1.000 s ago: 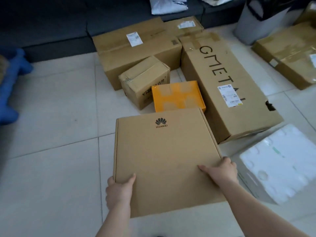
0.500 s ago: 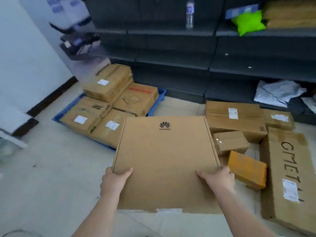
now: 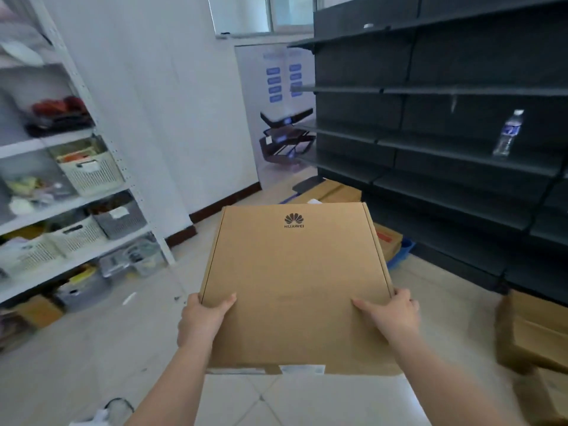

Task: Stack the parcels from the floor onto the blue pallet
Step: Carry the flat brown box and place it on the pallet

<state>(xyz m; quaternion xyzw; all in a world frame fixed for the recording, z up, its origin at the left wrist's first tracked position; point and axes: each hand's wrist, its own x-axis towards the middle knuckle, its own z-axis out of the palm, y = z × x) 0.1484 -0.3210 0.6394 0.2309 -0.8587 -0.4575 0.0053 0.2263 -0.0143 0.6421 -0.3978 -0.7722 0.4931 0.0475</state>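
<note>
I carry a flat brown Huawei box (image 3: pixel 295 287) level in front of me, off the floor. My left hand (image 3: pixel 201 318) grips its near left corner and my right hand (image 3: pixel 393 315) grips its near right corner, thumbs on top. Behind the box, a corner of the blue pallet (image 3: pixel 399 255) shows on the floor by the dark shelving. Stacked cardboard parcels (image 3: pixel 333 192) lie on it, another parcel with a red label (image 3: pixel 388 239) at its right end. The carried box hides most of the pallet.
Dark metal shelving (image 3: pixel 445 133) runs along the right, with a water bottle (image 3: pixel 508 133) on one shelf. A white rack with baskets (image 3: pixel 76 186) lines the left wall. Brown parcels (image 3: pixel 534 336) sit on the floor at the right edge. Tiled floor lies between.
My view has swung up and to the left, away from the parcels on the floor. The box stays in both hands and now covers most of the pallet.
</note>
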